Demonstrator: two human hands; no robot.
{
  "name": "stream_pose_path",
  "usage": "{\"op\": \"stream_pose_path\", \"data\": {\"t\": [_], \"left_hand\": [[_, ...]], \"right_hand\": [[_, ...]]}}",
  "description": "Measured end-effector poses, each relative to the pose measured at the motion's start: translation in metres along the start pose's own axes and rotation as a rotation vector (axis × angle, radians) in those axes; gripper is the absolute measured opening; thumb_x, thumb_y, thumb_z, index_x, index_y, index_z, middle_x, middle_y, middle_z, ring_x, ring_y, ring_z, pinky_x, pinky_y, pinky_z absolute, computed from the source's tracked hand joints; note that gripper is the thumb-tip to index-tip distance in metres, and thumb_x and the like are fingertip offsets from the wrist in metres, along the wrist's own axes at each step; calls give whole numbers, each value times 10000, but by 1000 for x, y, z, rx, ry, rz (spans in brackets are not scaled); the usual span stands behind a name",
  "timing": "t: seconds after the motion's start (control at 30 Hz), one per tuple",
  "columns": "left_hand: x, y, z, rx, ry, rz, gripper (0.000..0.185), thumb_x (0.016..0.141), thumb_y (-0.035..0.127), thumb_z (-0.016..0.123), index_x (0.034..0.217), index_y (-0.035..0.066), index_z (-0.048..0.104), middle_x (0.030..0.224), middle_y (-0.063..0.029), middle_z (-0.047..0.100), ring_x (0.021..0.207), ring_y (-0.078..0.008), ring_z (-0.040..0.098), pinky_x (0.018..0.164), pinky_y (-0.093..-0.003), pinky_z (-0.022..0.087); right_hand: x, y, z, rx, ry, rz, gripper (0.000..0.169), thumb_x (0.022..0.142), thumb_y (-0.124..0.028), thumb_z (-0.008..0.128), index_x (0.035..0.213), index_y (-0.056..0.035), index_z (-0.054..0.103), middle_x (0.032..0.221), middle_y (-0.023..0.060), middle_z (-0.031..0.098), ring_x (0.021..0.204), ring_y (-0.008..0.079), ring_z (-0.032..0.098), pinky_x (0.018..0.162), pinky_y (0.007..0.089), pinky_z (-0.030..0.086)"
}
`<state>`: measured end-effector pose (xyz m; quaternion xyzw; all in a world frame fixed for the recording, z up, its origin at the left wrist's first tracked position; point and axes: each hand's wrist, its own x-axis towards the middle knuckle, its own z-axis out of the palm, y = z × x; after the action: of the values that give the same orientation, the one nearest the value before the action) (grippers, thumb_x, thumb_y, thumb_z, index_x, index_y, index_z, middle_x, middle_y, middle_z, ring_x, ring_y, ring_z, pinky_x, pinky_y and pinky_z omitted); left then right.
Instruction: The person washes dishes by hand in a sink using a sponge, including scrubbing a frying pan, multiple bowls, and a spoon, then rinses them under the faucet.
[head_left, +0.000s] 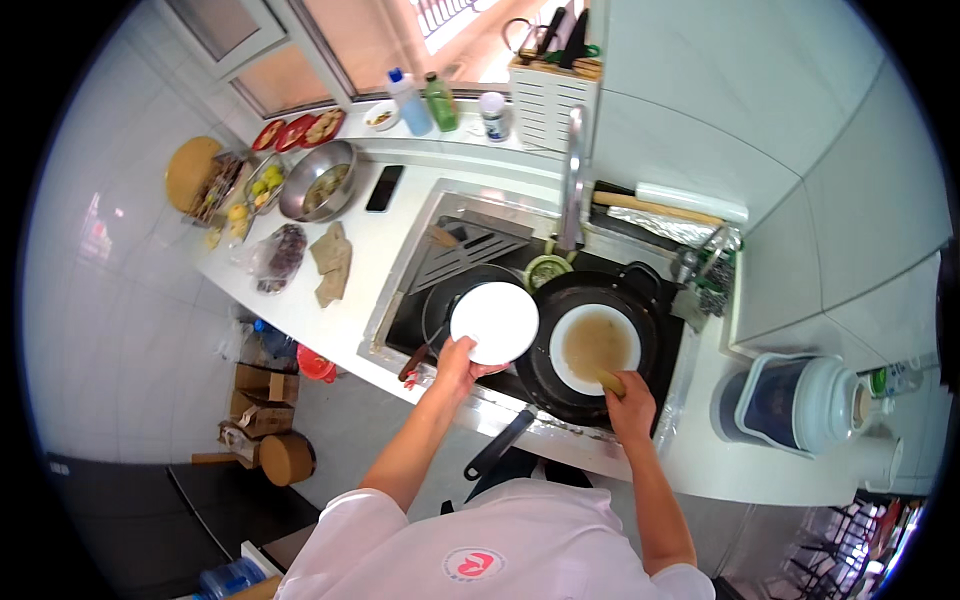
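Observation:
My left hand (459, 367) grips the lower edge of a white dish (495, 319), held up over the sink (381, 322). Whether it is a plate or a bowl is hard to tell, as its surface is overexposed. A yellowish sponge or cloth (612, 383) is in my right hand (632, 405), at the near rim of a white bowl (559, 356). Cloudy brown liquid (598, 343) fills that bowl. It sits inside a large black wok (538, 382), whose long handle (499, 444) juts towards me. The raised dish partly covers a second pan (437, 307).
A faucet (574, 172) rises behind the sink. A slotted grey board (472, 251) and a green strainer (546, 271) lie beyond the pans. Leftward are a phone (385, 188), a cloth (331, 262) and a steel bowl (319, 180). At right stands a lidded bucket (780, 405).

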<state>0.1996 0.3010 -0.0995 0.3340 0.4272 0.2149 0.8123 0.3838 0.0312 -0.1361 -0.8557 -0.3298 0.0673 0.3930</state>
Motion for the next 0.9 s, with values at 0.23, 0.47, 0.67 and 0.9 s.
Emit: {"op": "stream_pose_path", "data": {"t": [0.23, 0.47, 0.67, 0.9], "left_hand": [[57, 63, -132, -190, 262, 209, 592, 903, 50, 358, 1460, -111, 244, 1335, -332, 500, 1088, -482, 635, 776, -457, 668], [130, 87, -275, -272, 376, 242, 489, 971, 92, 285, 1417, -94, 363, 1265, -319, 561, 1056, -473, 654, 796, -485, 662], [159, 99, -304, -338, 381, 149, 468, 1039, 157, 275, 1432, -91, 332, 1324, -322, 510, 1117, -504, 609, 808, -515, 656], [155, 110, -300, -267, 464, 200, 511, 1079, 277, 422, 1447, -66, 332, 1368, -284, 502, 1139, -450, 607, 859, -515, 640]], "right_hand": [[-11, -6, 4, -47, -37, 78, 256, 774, -113, 756, 1013, -58, 685, 976, 132, 683, 910, 354, 669, 788, 416, 529], [-3, -18, 9, -121, -62, 170, 273, 789, -168, 750, 1038, -72, 690, 1033, 114, 682, 956, 344, 667, 819, 420, 528], [1, -10, -1, -123, -21, 275, 288, 789, -173, 762, 1043, -62, 686, 1090, 104, 664, 973, 339, 661, 831, 417, 524], [8, 17, 9, -89, -5, 335, 393, 777, -215, 788, 1080, 0, 660, 1142, 204, 638, 1036, 394, 634, 902, 434, 503]]}}
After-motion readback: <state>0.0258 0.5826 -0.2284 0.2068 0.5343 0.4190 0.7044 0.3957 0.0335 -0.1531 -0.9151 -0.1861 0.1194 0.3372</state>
